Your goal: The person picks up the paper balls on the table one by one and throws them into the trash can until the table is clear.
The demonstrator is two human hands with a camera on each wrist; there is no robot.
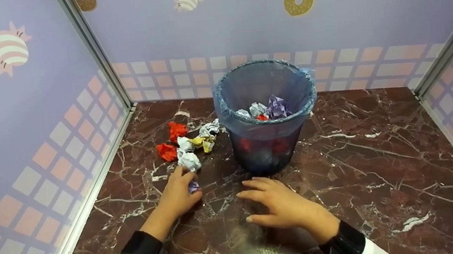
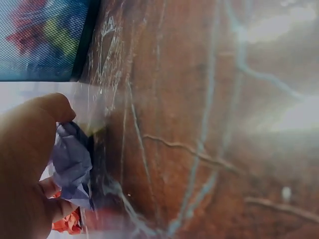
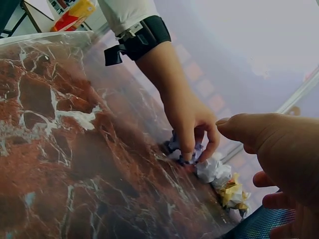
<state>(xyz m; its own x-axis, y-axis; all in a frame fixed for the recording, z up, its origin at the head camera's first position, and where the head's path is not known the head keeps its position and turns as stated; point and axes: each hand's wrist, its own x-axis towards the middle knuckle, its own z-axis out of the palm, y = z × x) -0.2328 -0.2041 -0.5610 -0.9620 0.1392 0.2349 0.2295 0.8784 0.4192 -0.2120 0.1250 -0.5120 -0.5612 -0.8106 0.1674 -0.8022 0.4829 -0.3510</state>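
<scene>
My left hand [image 1: 178, 192] grips a crumpled purple paper ball [image 2: 72, 162] down at the tabletop, thumb on one side and fingers on the other. Just beyond its fingertips lies a white paper ball [image 1: 189, 160], in a cluster with red paper balls [image 1: 178, 131], a yellow one [image 1: 204, 142] and more white ones. My right hand [image 1: 280, 202] hovers in front of the bin with its fingers spread and nothing in them. The dark mesh bin [image 1: 263, 150] stands upright with a blue bag liner [image 1: 224, 110] folded over its rim. Inside are purple, white and red paper balls.
The brown marbled tabletop [image 1: 375, 161] is enclosed by lilac panels [image 1: 240, 19] at the back and both sides. A metal frame edge [image 1: 85, 198] runs along the left. In the right wrist view, a yellow and red package [image 3: 74, 15] appears past the table's edge.
</scene>
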